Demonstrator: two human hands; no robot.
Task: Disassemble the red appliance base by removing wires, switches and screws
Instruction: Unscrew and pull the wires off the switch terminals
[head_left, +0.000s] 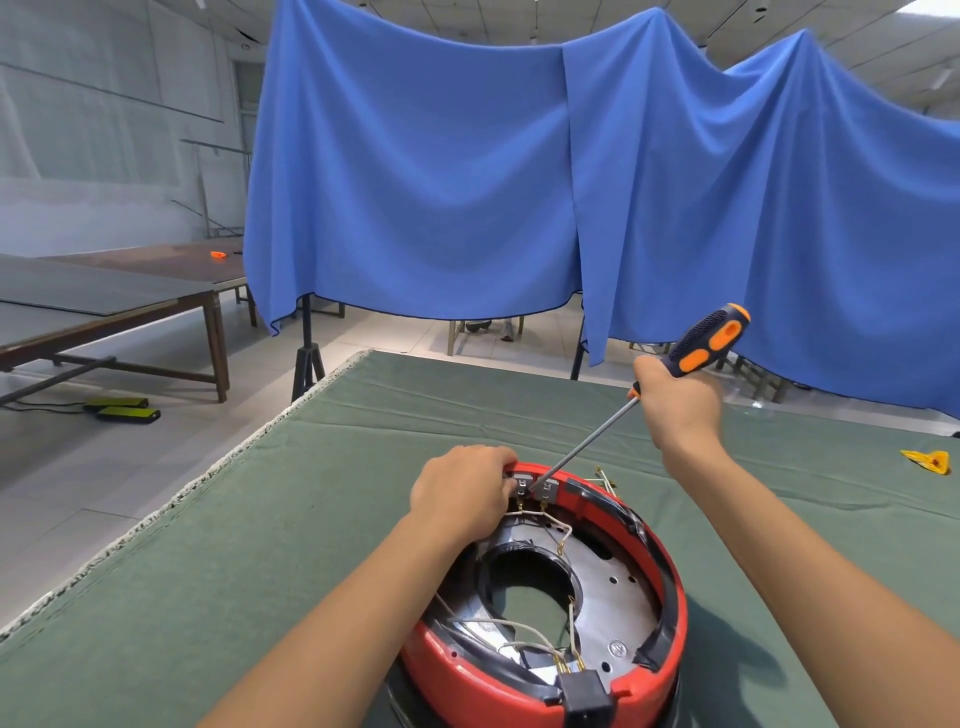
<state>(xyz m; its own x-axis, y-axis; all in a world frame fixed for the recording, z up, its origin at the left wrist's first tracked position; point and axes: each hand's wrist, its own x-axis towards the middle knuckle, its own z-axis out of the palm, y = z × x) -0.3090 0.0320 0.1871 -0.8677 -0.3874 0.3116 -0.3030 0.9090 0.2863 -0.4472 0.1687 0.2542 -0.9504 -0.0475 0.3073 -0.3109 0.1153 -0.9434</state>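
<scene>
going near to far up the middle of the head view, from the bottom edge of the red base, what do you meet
black socket block → red base center opening → left hand at the far rim → screwdriver in the right hand → green table cloth far edge → blue curtain

A: Camera count and mounting?

B: One wide-angle view, worn on the person's head. It faces forward and tilts down over the tabletop (363, 441).

A: Proximity?

B: Close. Both forearms enter from the bottom edge; the left hand (465, 491) sits just below centre, the right hand (678, 402) toward 2 o'clock. The red base (519, 691) lies at 6 o'clock, cut by the lower edge.

A: Far field?

B: A blue cloth (467, 182) fills 12 o'clock. Straight lines bow near the edges.
</scene>
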